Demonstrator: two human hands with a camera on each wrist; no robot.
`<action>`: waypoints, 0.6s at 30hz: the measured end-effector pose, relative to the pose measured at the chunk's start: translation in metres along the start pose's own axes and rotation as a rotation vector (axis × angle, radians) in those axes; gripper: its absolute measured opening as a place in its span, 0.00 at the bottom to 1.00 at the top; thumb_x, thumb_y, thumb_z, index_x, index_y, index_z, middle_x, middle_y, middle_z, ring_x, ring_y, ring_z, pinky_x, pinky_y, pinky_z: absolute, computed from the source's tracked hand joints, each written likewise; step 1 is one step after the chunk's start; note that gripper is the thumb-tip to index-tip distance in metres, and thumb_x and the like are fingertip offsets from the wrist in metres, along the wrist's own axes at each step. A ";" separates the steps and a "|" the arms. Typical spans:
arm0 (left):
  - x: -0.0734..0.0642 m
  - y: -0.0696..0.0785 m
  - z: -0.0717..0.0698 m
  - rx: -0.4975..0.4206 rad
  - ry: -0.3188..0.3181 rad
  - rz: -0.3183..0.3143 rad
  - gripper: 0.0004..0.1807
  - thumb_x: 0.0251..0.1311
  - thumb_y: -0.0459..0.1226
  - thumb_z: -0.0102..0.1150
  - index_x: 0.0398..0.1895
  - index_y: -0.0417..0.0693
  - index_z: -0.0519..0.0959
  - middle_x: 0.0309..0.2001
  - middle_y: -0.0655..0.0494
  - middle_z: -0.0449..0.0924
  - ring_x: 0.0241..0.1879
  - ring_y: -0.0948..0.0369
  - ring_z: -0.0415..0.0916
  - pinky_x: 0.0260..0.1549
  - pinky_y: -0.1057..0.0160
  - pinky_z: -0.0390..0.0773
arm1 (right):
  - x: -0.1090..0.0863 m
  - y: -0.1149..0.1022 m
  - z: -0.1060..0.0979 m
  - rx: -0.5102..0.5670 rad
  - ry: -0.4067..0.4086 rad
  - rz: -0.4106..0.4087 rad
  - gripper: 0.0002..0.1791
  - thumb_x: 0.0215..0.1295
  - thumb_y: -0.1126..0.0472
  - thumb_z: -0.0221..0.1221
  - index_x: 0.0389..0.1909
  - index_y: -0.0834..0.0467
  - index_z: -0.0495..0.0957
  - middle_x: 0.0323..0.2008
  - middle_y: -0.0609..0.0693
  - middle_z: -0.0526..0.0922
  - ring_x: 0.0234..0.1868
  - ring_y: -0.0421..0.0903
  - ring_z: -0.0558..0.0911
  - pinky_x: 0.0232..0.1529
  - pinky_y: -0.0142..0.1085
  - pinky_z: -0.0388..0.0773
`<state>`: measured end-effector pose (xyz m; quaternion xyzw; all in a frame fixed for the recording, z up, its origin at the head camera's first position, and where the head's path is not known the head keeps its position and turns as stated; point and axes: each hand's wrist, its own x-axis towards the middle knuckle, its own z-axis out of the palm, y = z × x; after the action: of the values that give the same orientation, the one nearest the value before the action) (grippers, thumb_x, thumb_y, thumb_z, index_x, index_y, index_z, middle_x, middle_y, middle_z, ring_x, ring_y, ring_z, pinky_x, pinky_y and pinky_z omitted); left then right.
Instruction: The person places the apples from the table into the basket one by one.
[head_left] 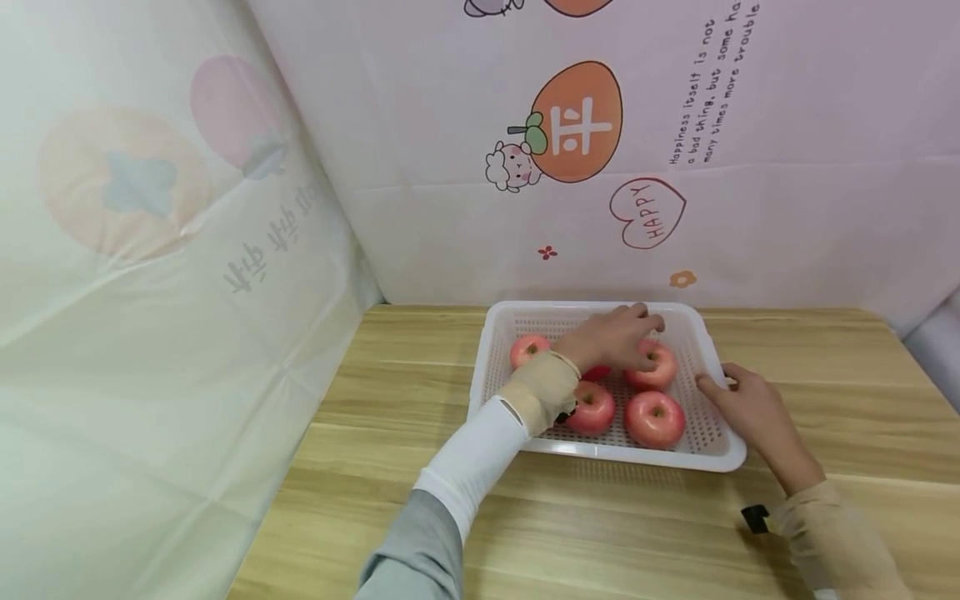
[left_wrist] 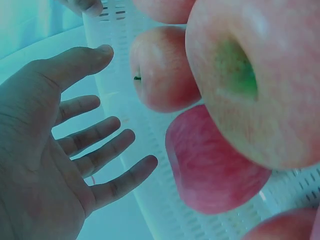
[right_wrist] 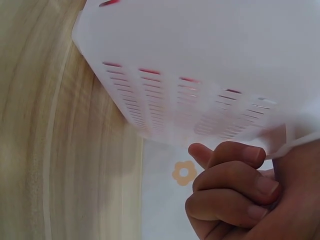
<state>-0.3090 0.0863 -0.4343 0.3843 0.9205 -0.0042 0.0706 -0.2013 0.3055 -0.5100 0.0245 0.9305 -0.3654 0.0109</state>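
A white perforated plastic basket [head_left: 630,457] holds several red apples. Over its middle reaches my left hand [head_left: 611,337], fingers spread and partly straight, nearest to the back right apple [head_left: 663,367]. In the left wrist view that hand [left_wrist: 65,145] has no apple within its fingers. A darker red apple [left_wrist: 210,160] lies close by; in the head view it is mostly hidden under the hand. My right hand [head_left: 753,408] grips the basket's right rim, thumb on the inner side. The right wrist view shows its fingers [right_wrist: 227,185] curled outside the basket wall [right_wrist: 175,85].
The basket stands on a wood-grain table [head_left: 375,467] near its back edge. Other apples sit at the back left [head_left: 527,350], front middle [head_left: 592,410] and front right [head_left: 655,419]. Printed white cloth [head_left: 450,208] hangs behind and at the left.
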 end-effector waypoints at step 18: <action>-0.027 -0.017 -0.002 0.013 0.040 0.046 0.29 0.72 0.52 0.60 0.74 0.62 0.71 0.66 0.62 0.74 0.57 0.66 0.74 0.55 0.64 0.78 | 0.002 0.000 -0.006 -0.060 -0.045 -0.044 0.44 0.82 0.39 0.47 0.71 0.79 0.64 0.55 0.82 0.80 0.37 0.56 0.89 0.30 0.41 0.84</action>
<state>-0.3028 0.0550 -0.4299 0.4059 0.9126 -0.0008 0.0499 -0.2037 0.3095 -0.5057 -0.0045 0.9409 -0.3379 0.0243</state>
